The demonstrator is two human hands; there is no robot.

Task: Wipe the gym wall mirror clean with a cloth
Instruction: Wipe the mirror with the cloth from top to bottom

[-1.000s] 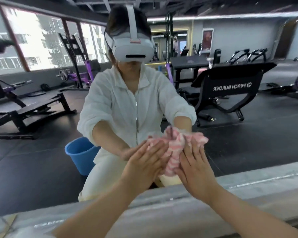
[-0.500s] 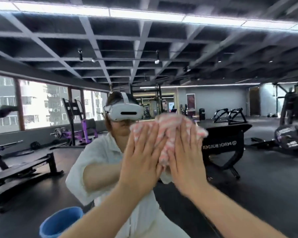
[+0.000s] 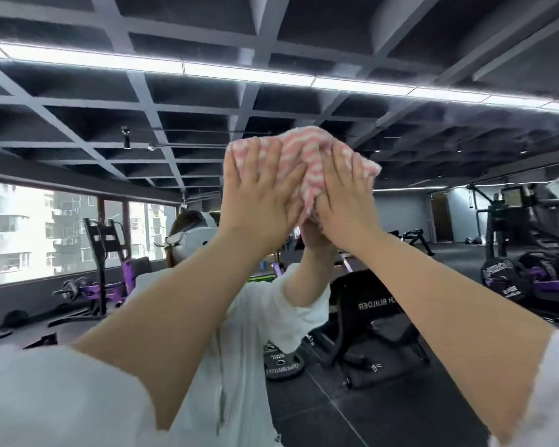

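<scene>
Overhead, both hands press flat, fingers straight, on the cloth (image 3: 299, 162) against the mirror (image 3: 78, 130): left hand (image 3: 259, 195) beside right hand (image 3: 339, 198), cloth bunched under and between them.

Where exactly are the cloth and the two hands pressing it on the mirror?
cloth (image 3: 296, 153), head view, on its pink-striped middle between the hands.
left hand (image 3: 259, 195), head view, on the back of the hand.
right hand (image 3: 344, 201), head view, on the back of the hand.
</scene>
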